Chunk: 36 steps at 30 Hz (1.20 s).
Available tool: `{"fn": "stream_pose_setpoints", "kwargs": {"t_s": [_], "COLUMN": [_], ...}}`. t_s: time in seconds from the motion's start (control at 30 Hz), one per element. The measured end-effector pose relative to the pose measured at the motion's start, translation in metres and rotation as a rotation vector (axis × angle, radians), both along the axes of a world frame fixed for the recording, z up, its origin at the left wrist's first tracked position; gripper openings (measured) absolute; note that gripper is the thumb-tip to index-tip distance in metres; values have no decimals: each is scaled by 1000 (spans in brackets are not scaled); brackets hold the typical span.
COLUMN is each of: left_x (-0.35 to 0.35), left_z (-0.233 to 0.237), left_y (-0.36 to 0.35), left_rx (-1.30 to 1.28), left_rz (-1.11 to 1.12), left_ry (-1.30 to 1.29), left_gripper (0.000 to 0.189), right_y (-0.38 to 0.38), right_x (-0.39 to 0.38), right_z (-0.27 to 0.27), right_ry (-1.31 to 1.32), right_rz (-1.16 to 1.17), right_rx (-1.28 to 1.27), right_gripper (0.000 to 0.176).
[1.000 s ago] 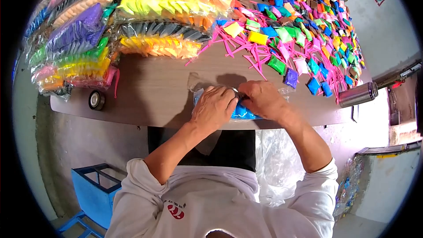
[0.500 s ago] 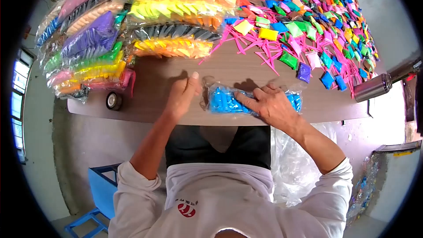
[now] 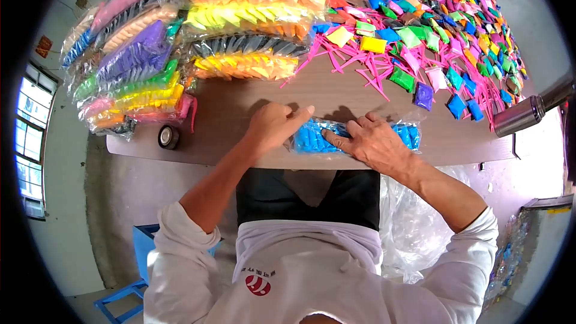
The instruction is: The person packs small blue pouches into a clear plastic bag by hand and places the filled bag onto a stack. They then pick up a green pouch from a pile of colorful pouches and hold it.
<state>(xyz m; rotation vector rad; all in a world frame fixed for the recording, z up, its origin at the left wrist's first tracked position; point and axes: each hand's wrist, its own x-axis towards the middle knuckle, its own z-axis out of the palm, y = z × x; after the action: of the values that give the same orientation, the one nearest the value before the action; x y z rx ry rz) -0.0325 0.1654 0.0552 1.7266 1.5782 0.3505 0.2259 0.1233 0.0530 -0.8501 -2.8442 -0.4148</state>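
Note:
A clear plastic bag of blue packets (image 3: 313,138) lies flat near the front edge of the table. My right hand (image 3: 375,143) is on top of it, index finger stretched along the bag and the other fingers bent, holding it down. At the bag's left end is my left hand (image 3: 276,125), its fingers curled in and its thumb reaching over the bag's upper left corner. Whatever is between those fingers is hidden.
A roll of tape (image 3: 168,137) stands at the table's left. Behind are stacked bags of colored packets (image 3: 246,60). Loose colored packets (image 3: 423,96) and pink sticks (image 3: 375,78) spread over the right back, near a metal cylinder (image 3: 519,117). A blue stool (image 3: 143,246) is below left.
My left hand has moved right, from beside the bag to its left end. My right hand stays on the bag. The whole view has shifted slightly.

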Motion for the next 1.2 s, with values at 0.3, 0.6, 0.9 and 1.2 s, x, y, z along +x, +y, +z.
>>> {"fn": "stream_pose_setpoints", "kwargs": {"t_s": [0.3, 0.6, 0.9, 1.2], "left_x": [5, -18, -11, 2], "left_z": [-7, -31, 2, -23], "left_y": [-8, -44, -14, -5], "left_rx": [509, 623, 437, 877], "left_rz": [-242, -158, -82, -196], "left_ry": [334, 173, 62, 173], "left_gripper": [60, 32, 47, 40], "right_y": [-1, -1, -1, -2], "right_x": [0, -1, -2, -3], "right_z": [1, -6, 1, 1], "right_ry": [-41, 11, -43, -50], "right_rz": [6, -2, 9, 3], "right_rx": [31, 36, 36, 8], "right_gripper": [46, 46, 46, 46]}}
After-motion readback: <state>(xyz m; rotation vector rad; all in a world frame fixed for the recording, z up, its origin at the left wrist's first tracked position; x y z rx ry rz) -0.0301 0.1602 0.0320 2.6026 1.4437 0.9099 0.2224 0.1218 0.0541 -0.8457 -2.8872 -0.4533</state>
